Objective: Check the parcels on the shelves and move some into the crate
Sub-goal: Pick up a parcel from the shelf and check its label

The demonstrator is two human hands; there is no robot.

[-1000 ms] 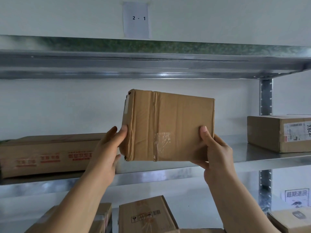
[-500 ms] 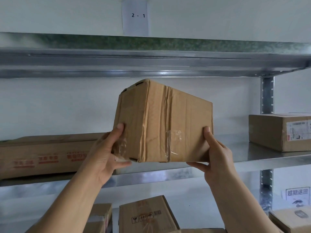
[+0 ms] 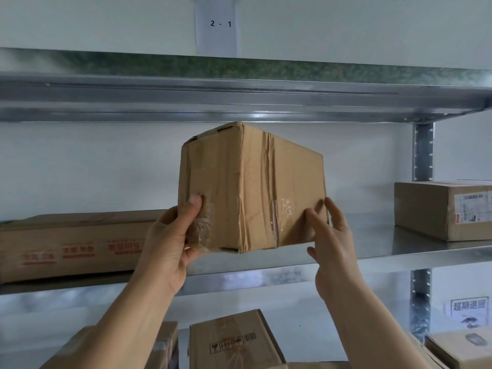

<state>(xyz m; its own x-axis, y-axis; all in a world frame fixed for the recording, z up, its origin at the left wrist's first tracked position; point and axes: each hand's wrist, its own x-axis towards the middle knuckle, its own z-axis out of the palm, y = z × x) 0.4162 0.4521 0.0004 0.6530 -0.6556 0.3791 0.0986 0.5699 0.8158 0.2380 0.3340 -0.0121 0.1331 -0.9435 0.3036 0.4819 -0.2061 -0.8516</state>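
I hold a brown cardboard parcel (image 3: 266,187), taped and creased, in the air in front of the middle shelf (image 3: 372,251), one vertical corner turned toward me. My left hand (image 3: 170,241) grips its lower left corner, thumb on the left face and fingers curled underneath. My right hand (image 3: 330,235) lies against the lower right edge with straight fingers and the thumb apart below. No crate is in view.
A long flat carton (image 3: 66,243) lies on the shelf to the left and a labelled box (image 3: 439,209) to the right. Several more parcels (image 3: 231,342) sit on the shelf below. A steel shelf (image 3: 239,97) hangs just above, with a paper label "2 - 1" (image 3: 217,25).
The parcel has turned so its left end face swings toward me. My left thumb moved onto that face; my right fingers straightened and loosened on the right edge.
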